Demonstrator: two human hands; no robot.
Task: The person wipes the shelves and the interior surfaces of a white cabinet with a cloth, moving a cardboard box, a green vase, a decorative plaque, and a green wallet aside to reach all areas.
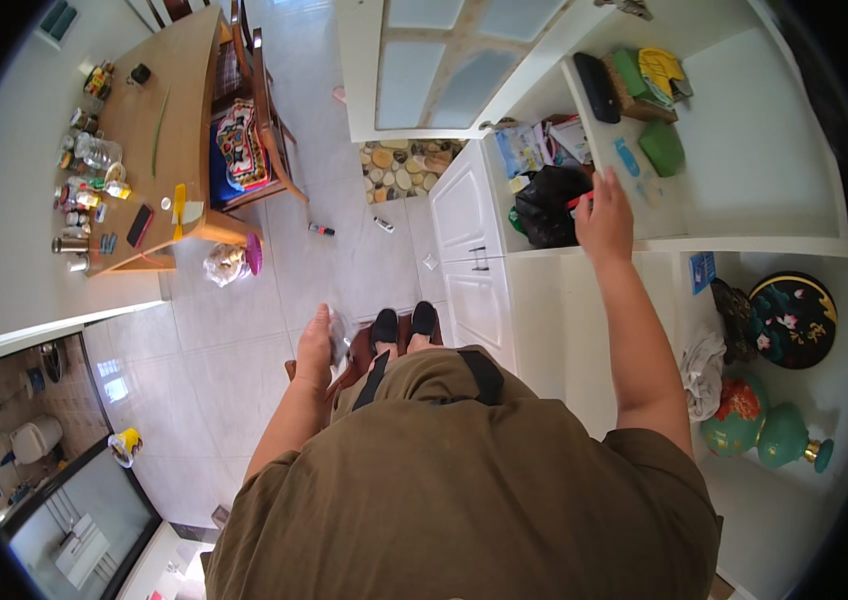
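Observation:
My left hand [314, 341] is closed around a clear plastic item [343, 334], perhaps a bag or wrapper, beside the dark red wooden seat under my feet. Up at the open cabinet, my right hand [607, 217] reaches to the front end of a white shelf board [587, 124]. A black plastic bag [550, 199] bulges in the compartment just left of it. Something red [580, 200] shows between the bag and my fingers; whether I grip it is hidden. Beyond my fingertips lie a blue item [626, 156] and a green one [662, 148].
A framed glass door [461, 52] juts out from the cabinet. On the lower shelf are a green gourd-shaped vase [735, 427] and a round black decorated plate [793, 320]. Leftward stand a wooden table [168, 127] with jars and a chair [259, 142]. Small tubes [322, 229] lie on the tiled floor.

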